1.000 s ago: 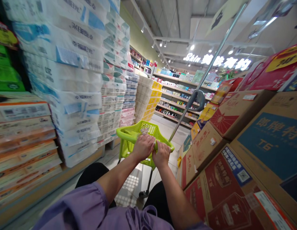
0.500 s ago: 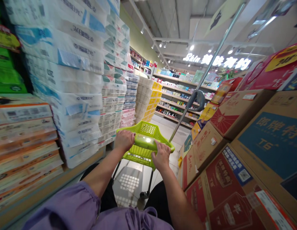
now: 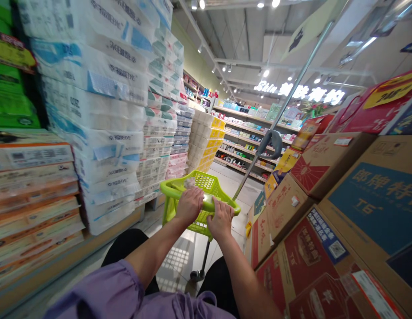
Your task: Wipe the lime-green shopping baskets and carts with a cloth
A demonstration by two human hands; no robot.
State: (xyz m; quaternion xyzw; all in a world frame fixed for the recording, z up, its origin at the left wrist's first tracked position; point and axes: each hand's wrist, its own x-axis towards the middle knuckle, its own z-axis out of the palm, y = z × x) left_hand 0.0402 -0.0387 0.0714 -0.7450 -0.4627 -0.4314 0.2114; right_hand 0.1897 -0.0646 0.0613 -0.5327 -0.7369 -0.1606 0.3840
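A lime-green shopping cart (image 3: 171, 189) with a perforated basket stands in front of my body. My left hand (image 3: 190, 204) wraps over the middle of its handle. Close to it, my right hand (image 3: 221, 216) grips the same handle toward the right end, fingers curled over the bar. Just beyond my left hand a small pale thing (image 3: 190, 182) shows at the basket; its kind I cannot make out. A metal pole (image 3: 249, 170) with a grey looped grip (image 3: 272, 144) rises from the right side of the cart, bearing a pale flag (image 3: 307, 31) at its top.
Tall stacks of wrapped tissue packs (image 3: 109, 115) line the left side of the aisle. Cardboard cartons (image 3: 302, 261) are piled close on the right. Ahead, tiled floor (image 3: 224, 170) leads to shelves (image 3: 245, 133) of small boxed goods.
My left hand has slid right along the handle, from its left end to the middle, nearer my right hand. The cart has turned slightly.
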